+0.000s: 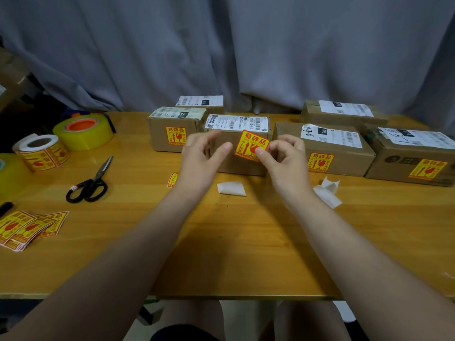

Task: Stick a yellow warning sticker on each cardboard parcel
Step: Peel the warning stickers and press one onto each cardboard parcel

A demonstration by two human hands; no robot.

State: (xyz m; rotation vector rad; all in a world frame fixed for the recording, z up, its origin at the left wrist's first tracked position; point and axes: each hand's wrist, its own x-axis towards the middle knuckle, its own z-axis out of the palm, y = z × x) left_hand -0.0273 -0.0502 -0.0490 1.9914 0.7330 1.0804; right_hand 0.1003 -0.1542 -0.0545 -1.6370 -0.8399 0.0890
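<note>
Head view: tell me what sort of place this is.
Probably a small parcel-packing desk: labelled cardboard parcels lined up on a wooden table, a roll of yellow warning stickers, packing tape and scissors beside them, and the right hand pinching one sticker.

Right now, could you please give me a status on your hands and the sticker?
Right hand pinches yellow warning sticker. Left hand open beside it. Middle parcel behind, not yet stickered. Nothing in the way.

I count six parcels (176,143) (200,102) (240,163) (344,112) (344,153) (394,166), three bearing stickers (176,136) (320,162) (428,169); one sticker (250,141) held, one sticker roll (45,158), one scissors (95,180), two backing scraps (231,188) (327,193).
</note>
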